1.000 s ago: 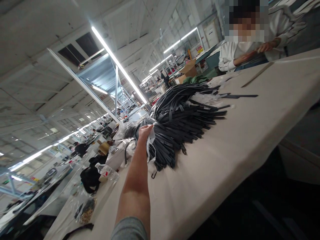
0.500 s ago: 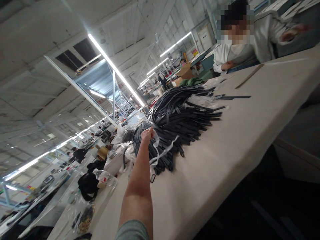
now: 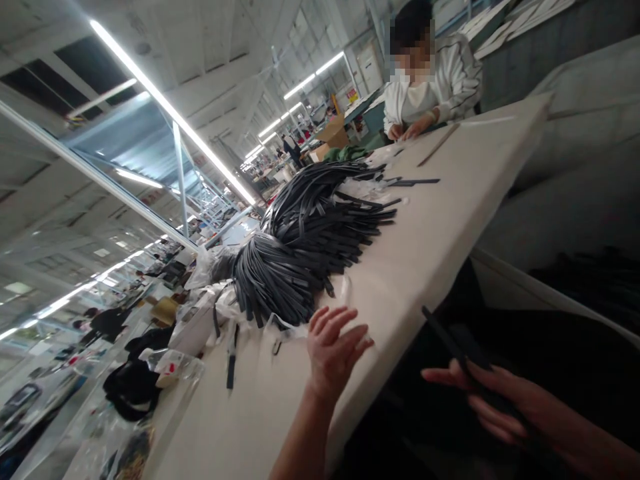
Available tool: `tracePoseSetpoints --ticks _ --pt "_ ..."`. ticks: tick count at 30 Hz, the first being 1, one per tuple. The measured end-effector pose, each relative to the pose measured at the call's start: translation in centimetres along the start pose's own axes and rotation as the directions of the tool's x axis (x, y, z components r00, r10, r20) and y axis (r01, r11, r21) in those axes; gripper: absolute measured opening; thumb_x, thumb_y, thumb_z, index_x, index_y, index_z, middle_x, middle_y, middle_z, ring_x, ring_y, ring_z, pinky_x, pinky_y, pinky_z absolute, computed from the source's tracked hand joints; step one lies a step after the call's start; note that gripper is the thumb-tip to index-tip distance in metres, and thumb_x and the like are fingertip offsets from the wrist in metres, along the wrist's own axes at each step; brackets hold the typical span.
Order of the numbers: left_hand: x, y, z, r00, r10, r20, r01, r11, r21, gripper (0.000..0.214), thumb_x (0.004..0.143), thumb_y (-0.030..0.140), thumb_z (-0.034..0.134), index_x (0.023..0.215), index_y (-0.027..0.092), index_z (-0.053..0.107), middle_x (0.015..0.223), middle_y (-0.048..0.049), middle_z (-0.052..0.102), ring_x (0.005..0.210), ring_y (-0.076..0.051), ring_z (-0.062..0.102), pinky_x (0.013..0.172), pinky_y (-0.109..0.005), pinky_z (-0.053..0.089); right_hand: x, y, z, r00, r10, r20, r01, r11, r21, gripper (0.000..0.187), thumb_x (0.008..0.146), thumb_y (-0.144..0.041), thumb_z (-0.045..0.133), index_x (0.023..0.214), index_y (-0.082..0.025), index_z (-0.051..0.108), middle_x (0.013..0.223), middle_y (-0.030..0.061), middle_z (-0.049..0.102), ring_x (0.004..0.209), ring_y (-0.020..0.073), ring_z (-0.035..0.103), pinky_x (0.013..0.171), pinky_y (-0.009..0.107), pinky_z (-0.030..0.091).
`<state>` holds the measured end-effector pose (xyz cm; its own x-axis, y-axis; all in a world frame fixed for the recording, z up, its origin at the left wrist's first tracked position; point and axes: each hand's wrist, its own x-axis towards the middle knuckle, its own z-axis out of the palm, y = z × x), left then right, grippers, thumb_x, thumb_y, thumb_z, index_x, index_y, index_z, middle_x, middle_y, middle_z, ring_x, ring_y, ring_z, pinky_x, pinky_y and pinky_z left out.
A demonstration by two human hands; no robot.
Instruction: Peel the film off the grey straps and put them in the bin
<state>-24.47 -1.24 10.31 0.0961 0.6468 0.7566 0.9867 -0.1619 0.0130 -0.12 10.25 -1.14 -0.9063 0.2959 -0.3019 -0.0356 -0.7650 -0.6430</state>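
Observation:
My left hand [image 3: 335,350] is raised above the near part of the table, its fingers spread and nothing visible in them. Just beyond it lies a large pile of dark grey straps [image 3: 280,267], the strap ends fanned toward me. Pale translucent strips [image 3: 295,331] lie between the pile and that hand. At the lower right, past the table edge, my right hand [image 3: 505,393] grips dark straps [image 3: 447,337] that point up and left. How many it holds is hard to tell against the dark background. A small dark rectangular buckle [image 3: 276,347] rests by the pile.
The beige-covered table [image 3: 400,267] runs diagonally away. On its left are a single dark strap [image 3: 231,363], a plastic bottle [image 3: 173,365] and a black bag [image 3: 131,390]. A co-worker [image 3: 430,87] sits at the far end, near a flat strip [image 3: 437,145].
My left hand has drawn back from the strap pile and released the translucent strip. My right hand with dark straps has come into view. The view has shifted right; the co-worker's hands came together.

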Motion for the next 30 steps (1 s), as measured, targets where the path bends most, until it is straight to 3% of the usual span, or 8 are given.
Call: tracePoseSetpoints --ticks 3,6,10,13,16,21,26,30 --pt "-4.5 4.1 1.2 0.999 -0.036 0.018 0.038 0.996 -0.075 0.017 0.083 0.037 0.069 0.100 0.035 0.073 0.108 -0.0001 0.075 0.109 -0.019 0.065 0.107 -0.038 0.040 1.3 -0.1 2.1 0.995 -0.017 0.095 0.013 0.999 0.042 0.037 0.078 -0.051 0.078 0.090 -0.017 0.072 0.092 0.0078 0.073 0.035 -0.0004 0.029 0.038 0.014 0.043" --pt "-7.5 6.2 1.5 0.962 -0.236 0.141 0.264 0.935 -0.236 0.030 0.072 0.034 0.080 0.100 0.043 0.073 0.109 0.0001 0.075 0.110 -0.023 0.065 0.111 -0.040 0.037 2.7 1.1 3.1 0.989 0.012 0.148 -0.018 0.999 0.042 0.042 0.077 -0.057 0.078 0.088 -0.017 0.070 0.064 -0.0037 0.062 0.034 0.0005 0.027 0.041 0.014 0.045" --pt "-9.4 7.8 1.1 0.785 -0.448 0.428 0.603 0.710 -0.364 0.031 0.063 0.030 0.086 0.089 0.046 0.076 0.111 -0.0012 0.074 0.118 -0.029 0.059 0.120 -0.045 0.020 3.3 2.8 3.0 0.986 0.013 0.166 0.003 0.995 -0.097 0.052 0.079 -0.067 0.070 0.076 -0.015 0.065 0.038 -0.0103 0.035 0.032 0.0060 0.032 0.042 0.018 0.044" --pt "-9.6 9.1 1.0 0.689 -0.599 0.407 0.719 0.495 -0.488 0.037 0.052 0.043 0.090 0.087 0.040 0.077 0.113 -0.0049 0.073 0.121 -0.034 0.055 0.118 -0.045 0.023 2.8 2.5 2.6 0.990 -0.116 0.086 0.134 0.959 -0.249 0.055 0.079 -0.068 0.069 0.081 -0.013 0.068 0.040 -0.0063 0.045 0.035 0.0077 0.037 0.045 0.021 0.043" --pt "-8.7 10.3 1.2 0.539 -0.722 0.434 0.787 0.248 -0.565 0.044 0.066 0.059 0.076 0.098 0.029 0.077 0.110 -0.0101 0.072 0.109 -0.033 0.060 0.101 -0.040 0.043 1.7 1.3 2.4 0.964 -0.264 0.025 0.250 0.878 -0.407 0.055 0.082 -0.066 0.065 0.086 -0.012 0.071 0.061 0.0012 0.063 0.039 0.0061 0.040 0.043 0.020 0.038" --pt "-6.9 11.1 2.5 0.334 -0.474 0.815 0.932 0.037 -0.360 0.038 0.084 0.049 0.063 0.103 0.019 0.076 0.087 -0.0062 0.074 0.079 -0.021 0.063 0.073 -0.029 0.047 0.4 0.3 2.0 0.943 -0.331 0.026 0.280 0.751 -0.598 0.054 0.090 -0.063 0.056 0.097 -0.012 0.073 0.071 0.0039 0.066 0.044 0.0076 0.044 0.040 0.020 0.031" --pt "-6.5 10.5 5.0 0.241 -0.408 0.880 0.954 -0.068 -0.292 0.031 0.075 0.044 0.073 0.077 0.013 0.077 0.068 -0.0051 0.070 0.063 -0.013 0.056 0.065 -0.025 0.042 0.0 -0.1 1.3 0.929 -0.369 0.015 0.278 0.671 -0.687 0.057 0.091 -0.065 0.052 0.102 -0.013 0.073 0.058 0.0002 0.059 0.045 0.0113 0.047 0.041 0.022 0.034" --pt "-5.4 10.3 7.3 0.112 -0.492 0.863 0.797 -0.475 -0.374 0.032 0.059 0.040 0.086 0.068 0.012 0.072 0.069 -0.0049 0.070 0.063 -0.012 0.062 0.065 -0.024 0.048 -1.4 -1.1 0.1 0.858 -0.496 -0.135 0.283 0.675 -0.681 0.062 0.087 -0.072 0.050 0.094 -0.014 0.071 0.042 -0.0051 0.045 0.043 0.0151 0.049 0.056 0.029 0.049"
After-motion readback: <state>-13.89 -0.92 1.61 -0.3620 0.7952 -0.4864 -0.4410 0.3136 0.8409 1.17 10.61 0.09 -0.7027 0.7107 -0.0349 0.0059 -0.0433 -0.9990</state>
